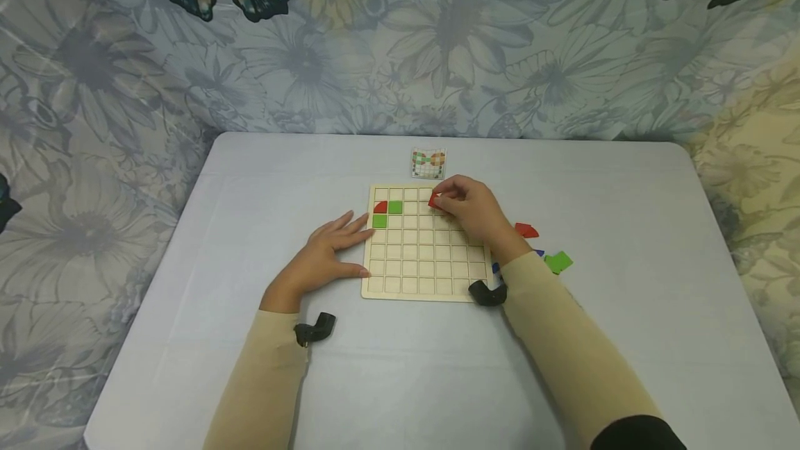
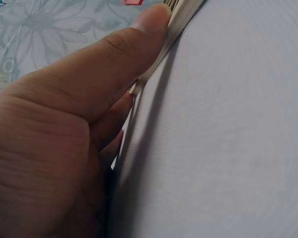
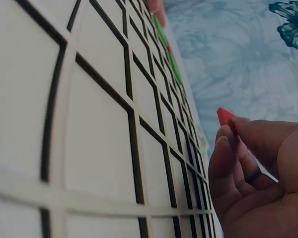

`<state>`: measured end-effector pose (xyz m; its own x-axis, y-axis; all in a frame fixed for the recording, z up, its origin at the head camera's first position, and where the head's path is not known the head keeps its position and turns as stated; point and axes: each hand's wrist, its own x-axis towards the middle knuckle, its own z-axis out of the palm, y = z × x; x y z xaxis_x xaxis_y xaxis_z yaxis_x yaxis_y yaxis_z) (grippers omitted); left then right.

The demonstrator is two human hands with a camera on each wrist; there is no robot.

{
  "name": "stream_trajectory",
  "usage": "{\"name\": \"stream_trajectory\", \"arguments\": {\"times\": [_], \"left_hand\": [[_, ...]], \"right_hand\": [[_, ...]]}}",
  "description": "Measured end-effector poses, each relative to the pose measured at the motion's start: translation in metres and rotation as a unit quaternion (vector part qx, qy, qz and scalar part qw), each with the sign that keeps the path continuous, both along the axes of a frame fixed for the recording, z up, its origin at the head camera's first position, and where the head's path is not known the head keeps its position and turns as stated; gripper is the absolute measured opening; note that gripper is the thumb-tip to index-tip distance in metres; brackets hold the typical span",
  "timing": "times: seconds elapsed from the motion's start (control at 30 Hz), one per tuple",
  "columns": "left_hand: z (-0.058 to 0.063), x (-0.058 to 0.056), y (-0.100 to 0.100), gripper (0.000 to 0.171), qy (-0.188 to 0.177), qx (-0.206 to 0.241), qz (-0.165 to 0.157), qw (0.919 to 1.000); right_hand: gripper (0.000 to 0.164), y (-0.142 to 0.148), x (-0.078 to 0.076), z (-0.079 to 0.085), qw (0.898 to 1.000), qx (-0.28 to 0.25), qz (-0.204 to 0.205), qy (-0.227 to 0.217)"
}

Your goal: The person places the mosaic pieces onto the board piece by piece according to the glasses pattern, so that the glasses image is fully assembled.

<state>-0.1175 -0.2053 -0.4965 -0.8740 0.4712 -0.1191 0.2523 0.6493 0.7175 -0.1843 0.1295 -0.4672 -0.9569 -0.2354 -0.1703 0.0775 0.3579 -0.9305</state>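
A wooden grid board (image 1: 425, 251) lies on the table. Its upper left cells hold a red rounded piece (image 1: 380, 207) and two green square pieces, one (image 1: 396, 207) beside it and one (image 1: 379, 221) below. My right hand (image 1: 471, 210) pinches a red piece (image 3: 225, 116) between thumb and fingers over the board's upper right part; most of that piece is hidden by the fingers. My left hand (image 1: 329, 248) rests at the board's left edge, fingers spread and fairly straight, thumb (image 2: 151, 22) touching the edge.
Right of the board lie loose red pieces (image 1: 527, 230), green pieces (image 1: 558, 262) and blue pieces (image 1: 496, 268), partly behind the right arm. A small pattern card (image 1: 428, 163) lies beyond the board's far edge. A floral cloth (image 1: 437, 40) hangs behind the white table (image 1: 281, 165).
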Motion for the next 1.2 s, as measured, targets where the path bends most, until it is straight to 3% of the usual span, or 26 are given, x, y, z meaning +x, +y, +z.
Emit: {"name": "stream_trajectory", "arguments": {"times": [0.43, 0.83, 1.2], "left_hand": [[-0.001, 0.000, -0.001, 0.087, -0.008, -0.004, 0.001, 1.0000], [-0.001, -0.001, -0.002, 0.087, -0.005, -0.003, 0.001, 1.0000], [-0.003, -0.001, -0.002, 0.086, -0.001, -0.003, -0.001, 1.0000]], "right_hand": [[0.012, -0.026, 0.000, -0.005, 0.999, 0.032, 0.028, 0.011], [0.009, -0.039, -0.003, -0.006, 0.994, 0.099, 0.037, 0.032], [0.009, -0.042, -0.006, -0.005, 0.993, 0.109, 0.041, 0.032]]}}
